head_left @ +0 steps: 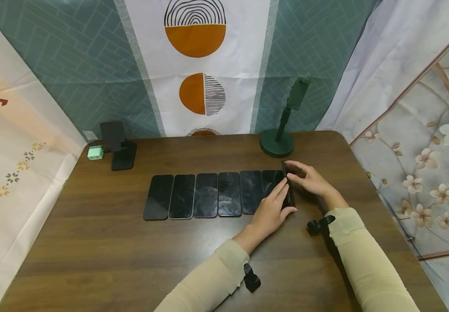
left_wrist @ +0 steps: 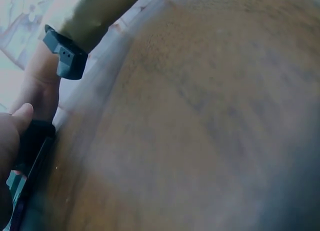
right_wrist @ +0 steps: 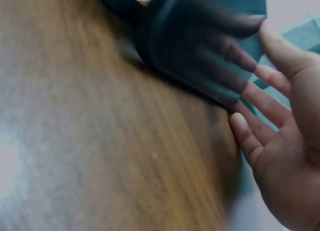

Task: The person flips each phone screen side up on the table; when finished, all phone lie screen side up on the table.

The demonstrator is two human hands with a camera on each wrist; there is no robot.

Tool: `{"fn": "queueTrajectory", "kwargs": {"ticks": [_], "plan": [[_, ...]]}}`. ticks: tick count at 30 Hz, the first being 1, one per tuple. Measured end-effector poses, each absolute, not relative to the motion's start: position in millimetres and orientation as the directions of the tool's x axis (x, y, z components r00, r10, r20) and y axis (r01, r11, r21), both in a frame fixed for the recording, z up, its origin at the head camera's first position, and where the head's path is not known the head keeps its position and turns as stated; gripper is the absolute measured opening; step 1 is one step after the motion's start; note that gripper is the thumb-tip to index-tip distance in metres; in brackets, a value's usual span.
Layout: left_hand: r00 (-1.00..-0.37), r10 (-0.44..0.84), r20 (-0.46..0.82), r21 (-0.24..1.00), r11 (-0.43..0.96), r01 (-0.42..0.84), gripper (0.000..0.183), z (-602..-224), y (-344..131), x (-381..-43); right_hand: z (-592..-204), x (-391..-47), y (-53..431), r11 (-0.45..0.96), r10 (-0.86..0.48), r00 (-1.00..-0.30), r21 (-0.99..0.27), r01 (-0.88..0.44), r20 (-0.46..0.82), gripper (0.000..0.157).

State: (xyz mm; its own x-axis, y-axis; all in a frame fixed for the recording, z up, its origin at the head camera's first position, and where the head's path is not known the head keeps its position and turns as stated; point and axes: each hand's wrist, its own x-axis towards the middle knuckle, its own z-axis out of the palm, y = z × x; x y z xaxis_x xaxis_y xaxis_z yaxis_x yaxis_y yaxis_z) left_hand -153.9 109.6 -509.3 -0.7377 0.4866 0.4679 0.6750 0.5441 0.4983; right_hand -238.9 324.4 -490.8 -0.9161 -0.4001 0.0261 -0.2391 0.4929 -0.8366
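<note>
Several dark smartphones lie side by side in a row, with the leftmost phone (head_left: 158, 197) at the far end from my hands. At the right end, another black phone (head_left: 291, 200) is tilted up on its long edge. My left hand (head_left: 269, 213) holds it near its close end, fingers on the left side and thumb at the near corner. My right hand (head_left: 313, 180) grips its far end from the right. In the right wrist view, the right fingers are mirrored in the phone's glossy dark face (right_wrist: 185, 46). The left hand partly covers the rightmost flat phones.
A green round-based stand (head_left: 277, 144) rises behind the right hand. A black phone holder (head_left: 123, 156) and a mint-green charger block (head_left: 95, 152) stand at the back left of the brown wooden table (head_left: 103, 251). Cloths hang behind and on both sides.
</note>
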Motion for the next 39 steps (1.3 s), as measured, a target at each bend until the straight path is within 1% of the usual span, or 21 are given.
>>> {"fn": "queueTrajectory", "kwargs": {"ticks": [3,7,8,10,15,19,29,34,39], "plan": [[-0.773,0.456,0.441,0.541,0.552,0.634,0.067,-510.4,111.0,-153.5,-493.5,-239.7,327.3,0.504,-0.414,-0.908,-0.814,-0.291,0.068,0.053],[-0.828,0.423,0.368,0.616,0.557,0.557,0.066,-512.2,115.3,-151.4,-498.6,-240.7,330.1,0.531,-0.397,-0.913,-0.789,-0.31,0.091,0.053],[-0.837,0.419,0.351,0.624,0.562,0.543,0.067,-512.3,116.5,-151.1,-499.8,-241.0,330.3,0.54,-0.391,-0.916,-0.783,-0.31,0.093,0.052],[-0.845,0.425,0.325,0.603,0.595,0.532,0.069,-512.9,119.4,-150.5,-501.2,-240.7,330.7,0.561,-0.379,-0.919,-0.764,-0.318,0.104,0.052],[-0.847,0.445,0.292,0.529,0.663,0.53,0.076,-513.3,123.9,-151.4,-503.4,-239.3,333.5,0.6,-0.375,-0.918,-0.721,-0.347,0.13,0.052],[-0.848,0.447,0.283,0.534,0.662,0.527,0.079,-512.5,124.3,-153.4,-503.4,-238.8,338.7,0.609,-0.365,-0.921,-0.712,-0.35,0.141,0.052],[-0.846,0.475,0.241,0.55,0.652,0.523,0.069,-512.5,122.1,-153.1,-500.9,-235.9,348.3,0.642,-0.368,-0.918,-0.674,-0.367,0.149,0.054],[-0.837,0.485,0.252,0.527,0.657,0.539,0.066,-513.7,121.5,-154.7,-499.9,-234.0,347.6,0.652,-0.371,-0.918,-0.663,-0.368,0.144,0.055],[-0.827,0.509,0.24,0.535,0.641,0.55,0.062,-513.4,119.0,-155.2,-499.5,-230.9,346.9,0.666,-0.35,-0.926,-0.659,-0.351,0.139,0.055]]}}
